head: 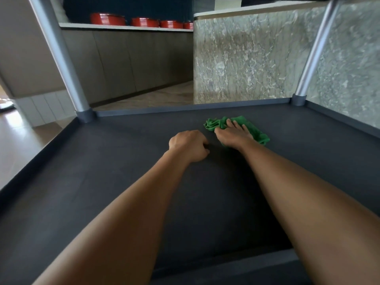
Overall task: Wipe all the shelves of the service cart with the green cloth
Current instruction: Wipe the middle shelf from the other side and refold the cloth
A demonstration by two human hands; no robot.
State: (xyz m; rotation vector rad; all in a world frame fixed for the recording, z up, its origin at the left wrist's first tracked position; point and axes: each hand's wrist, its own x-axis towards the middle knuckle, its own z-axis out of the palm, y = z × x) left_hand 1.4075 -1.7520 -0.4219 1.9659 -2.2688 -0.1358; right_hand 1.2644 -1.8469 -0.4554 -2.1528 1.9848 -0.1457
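Observation:
I look along a dark grey shelf (102, 171) of the service cart, under the shelf above. A crumpled green cloth (213, 123) lies on it toward the far right. My right hand (234, 133) lies flat on the cloth with fingers spread, pressing it onto the shelf. My left hand (188, 146) rests on the bare shelf just left of the cloth, fingers curled under, holding nothing.
Silver posts rise from the far corners, one at the left (61, 58) and one at the right (314, 56). A raised rim (185, 109) borders the shelf. A marble counter wall (246, 58) stands behind. Red pots (108, 19) sit on a far ledge.

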